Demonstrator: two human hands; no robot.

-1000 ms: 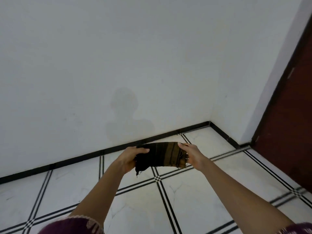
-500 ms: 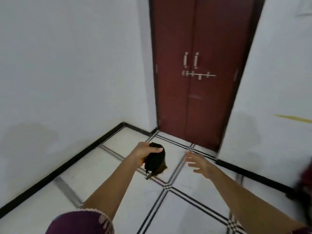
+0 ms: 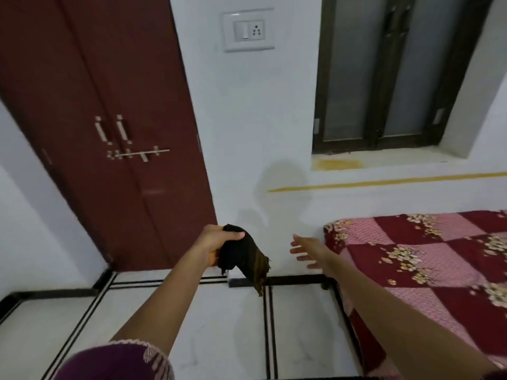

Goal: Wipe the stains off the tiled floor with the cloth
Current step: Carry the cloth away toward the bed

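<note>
Since the earlier frames the view has been swung rightward: the tiled floor (image 3: 225,338) is spread below both hands, the red door (image 3: 123,160) is seen up-left of the left one, and a bed (image 3: 425,256) is brought in just right of the right one. The cloth (image 3: 241,253) is gripped bunched in the left hand (image 3: 216,242), clear of the floor, seemingly carried while stains are sought. The right hand (image 3: 307,250) is held spread and empty beside it.

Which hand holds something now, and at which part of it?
The left hand grips the dark cloth at its bunched upper end; the rest hangs down. The right hand holds nothing.
</note>
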